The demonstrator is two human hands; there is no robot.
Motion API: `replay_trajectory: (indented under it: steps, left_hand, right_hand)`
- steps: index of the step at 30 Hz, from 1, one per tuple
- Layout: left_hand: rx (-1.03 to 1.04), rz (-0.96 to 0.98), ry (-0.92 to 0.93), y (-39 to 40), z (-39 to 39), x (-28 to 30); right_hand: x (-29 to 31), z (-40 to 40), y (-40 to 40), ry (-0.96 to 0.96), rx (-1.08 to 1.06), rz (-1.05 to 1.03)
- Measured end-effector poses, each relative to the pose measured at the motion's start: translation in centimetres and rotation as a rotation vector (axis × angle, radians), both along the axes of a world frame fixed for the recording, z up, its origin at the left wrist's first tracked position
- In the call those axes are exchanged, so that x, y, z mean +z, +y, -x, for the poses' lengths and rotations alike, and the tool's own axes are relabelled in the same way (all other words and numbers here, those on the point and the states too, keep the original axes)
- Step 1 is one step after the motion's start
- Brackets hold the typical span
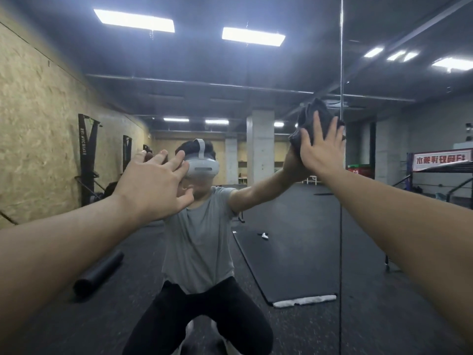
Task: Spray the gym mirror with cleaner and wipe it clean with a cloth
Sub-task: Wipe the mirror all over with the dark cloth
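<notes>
The gym mirror [281, 73] fills the view and shows the squatting person's reflection. My right hand [320, 147] presses a dark crumpled cloth [311, 116] flat against the glass at the upper right, fingers straight and spread. The cloth bunches above and to the left of the fingers. My left hand [156, 185] is held up at the centre left with fingers straight and spread, at or close to the glass, holding nothing. No spray bottle is in sight.
A vertical seam [341, 60] between mirror panels runs just right of the cloth. Reflected in the glass are a dark floor mat [294, 265], a foam roller [98, 274], a concrete pillar [259, 147] and a rack with a red banner [441, 161].
</notes>
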State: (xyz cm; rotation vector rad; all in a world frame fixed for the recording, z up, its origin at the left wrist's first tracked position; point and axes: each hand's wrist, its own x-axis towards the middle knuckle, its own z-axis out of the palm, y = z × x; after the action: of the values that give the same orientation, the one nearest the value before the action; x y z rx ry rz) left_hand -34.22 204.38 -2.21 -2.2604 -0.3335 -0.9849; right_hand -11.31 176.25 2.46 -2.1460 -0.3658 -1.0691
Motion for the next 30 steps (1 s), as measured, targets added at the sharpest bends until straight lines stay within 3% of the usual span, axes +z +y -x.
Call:
replay_trajectory:
  steps: [4, 6, 12, 15, 20, 25, 30]
  left_hand:
    - [-0.097, -0.169, 0.021, 0.8, 0.8, 2.8]
    - [-0.138, -0.213, -0.035, 1.5, 0.7, 5.0]
    - [-0.066, -0.041, -0.169, 2.1, -0.8, 10.5]
    - [-0.098, -0.034, -0.211, 3.2, -1.4, 12.3]
    - [-0.175, -0.099, -0.199, 4.1, -1.9, 14.5]
    - [-0.153, -0.103, -0.177, 3.6, -2.4, 18.1]
    - [-0.142, -0.110, -0.123, 2.7, -2.9, 22.6]
  right_hand:
    - [2.8, 0.6, 1.9, 0.062, 0.006, -0.224]
    - [3.6, 1.5, 4.2, -0.012, -0.017, -0.215]
    - [3.9, 7.2, 16.6, -0.564, 0.103, 0.284]
    - [5.3, 8.2, 19.4, -0.660, 0.112, 0.393]
    - [6.8, 6.3, 16.4, -0.831, 0.214, 0.567]
    - [9.1, 2.5, 9.2, -0.698, 0.097, 0.525]
    - [10.9, -1.3, 1.5, -0.312, -0.042, 0.241]
